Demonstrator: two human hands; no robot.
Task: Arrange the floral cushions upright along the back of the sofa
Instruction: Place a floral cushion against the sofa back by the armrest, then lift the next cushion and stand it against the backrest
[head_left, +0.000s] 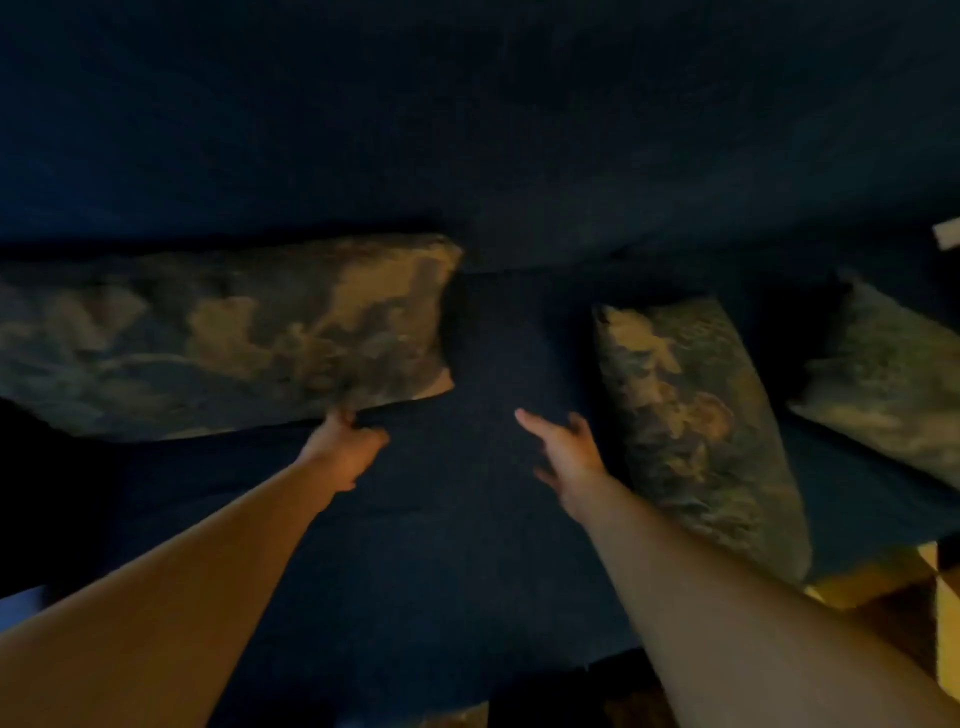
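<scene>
Three floral cushions lie on a dark blue sofa (467, 545) in dim light. The large left cushion (218, 332) leans against the sofa back, and my left hand (345, 447) grips its lower edge near the right corner. A narrower middle cushion (696, 431) lies flat on the seat at the right. My right hand (563, 452) hovers open over the bare seat, just left of that cushion and not touching it. A third cushion (893, 384) lies flat at the far right, partly cut off by the frame edge.
The sofa back (519, 130) fills the upper half of the view. A gap of bare seat lies between the left and middle cushions. A yellowish floor (883, 577) shows at the lower right, past the seat's front edge. A small pale object (948, 234) sits at the right edge.
</scene>
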